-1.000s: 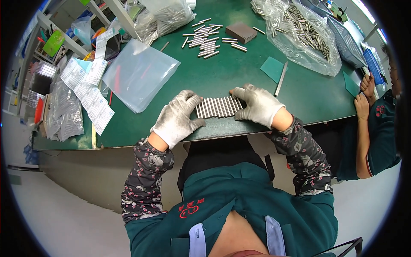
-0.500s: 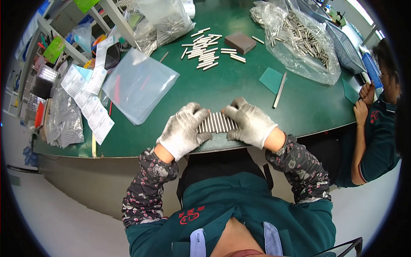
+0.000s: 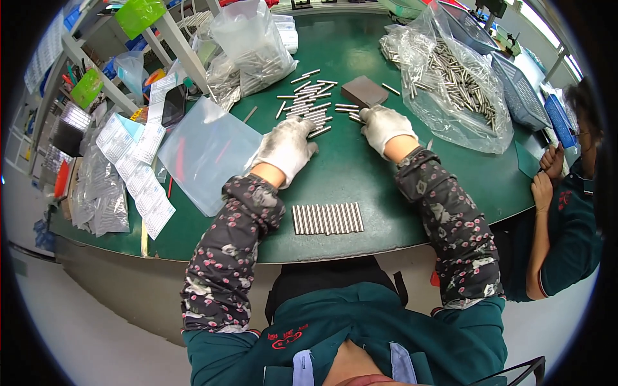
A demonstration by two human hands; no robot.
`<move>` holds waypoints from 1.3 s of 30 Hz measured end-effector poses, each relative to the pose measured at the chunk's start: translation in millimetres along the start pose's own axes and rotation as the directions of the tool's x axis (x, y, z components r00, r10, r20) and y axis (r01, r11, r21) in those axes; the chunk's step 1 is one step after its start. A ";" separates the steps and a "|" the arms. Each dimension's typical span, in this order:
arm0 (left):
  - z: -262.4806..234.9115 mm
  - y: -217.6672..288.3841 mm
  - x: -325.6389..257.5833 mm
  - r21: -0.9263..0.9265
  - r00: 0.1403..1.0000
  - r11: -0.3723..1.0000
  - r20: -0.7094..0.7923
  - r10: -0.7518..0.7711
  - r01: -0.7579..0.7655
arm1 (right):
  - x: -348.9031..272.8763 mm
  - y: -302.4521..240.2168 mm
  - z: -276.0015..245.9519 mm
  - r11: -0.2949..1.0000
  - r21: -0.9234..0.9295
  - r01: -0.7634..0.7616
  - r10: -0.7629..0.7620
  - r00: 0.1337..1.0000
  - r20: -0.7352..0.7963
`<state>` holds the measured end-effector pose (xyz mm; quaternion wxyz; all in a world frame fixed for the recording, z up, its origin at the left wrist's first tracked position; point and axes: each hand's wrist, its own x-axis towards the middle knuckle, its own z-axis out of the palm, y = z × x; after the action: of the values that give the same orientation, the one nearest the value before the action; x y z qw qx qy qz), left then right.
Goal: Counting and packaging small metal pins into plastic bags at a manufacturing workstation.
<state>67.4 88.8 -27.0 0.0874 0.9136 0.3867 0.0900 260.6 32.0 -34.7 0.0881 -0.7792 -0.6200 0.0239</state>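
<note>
Moved: both gloved hands are off the row of pins and out at the loose pins, farther up the table; row now lies uncovered
Row of pins (image 3: pixel 327 219): near table edge, between the forearms; pins side by side, touching or nearly so, ends slightly uneven
Loose pins (image 3: pixel 309 103): scattered mid-table at odd angles; some under or beside the fingers
Left hand (image 3: pixel 283 148): fingers curled down at the near side of the loose pins; cannot tell if clamped on any
Right hand (image 3: pixel 386 128): apart from left; fingertips by the few pins beside the block; grip cannot be told
Pin handling: look like metal; probably stiff, hard to break, smooth, prone to roll; each likely light, a bunch heavier
Pin hold: pinch mid-length for one; for the row, press inward from both end pins
Dark block (image 3: pixel 364 92): just beyond right fingertips; limits reach that way
Plastic sheets (image 3: pixel 206 154): beside left wrist; could snag
Bag of pins (image 3: pixel 457 90): open-looking, right of block
Co-worker's hands (image 3: pixel 547 170): far right; well apart
</note>
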 end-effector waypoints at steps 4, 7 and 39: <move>18.2 5.3 19.3 0.059 0.995 0.994 -0.029 -0.092 0.093 | 5.9 -5.4 5.5 0.997 -0.069 -0.036 0.038 0.999 0.030; 22.1 0.8 24.9 0.070 0.984 0.982 -0.016 -0.175 0.176 | -7.3 -9.5 -0.8 0.994 -0.105 -0.012 0.024 0.993 0.117; -4.3 -13.6 -133.9 -0.134 0.990 0.983 0.054 0.133 -0.124 | -141.3 -11.1 11.2 0.895 0.376 0.238 -0.286 0.955 0.077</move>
<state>-34.7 1.8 -38.9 0.1529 0.9314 0.3173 0.0916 215.7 -101.5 -54.0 0.1920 -0.6554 -0.7088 0.1767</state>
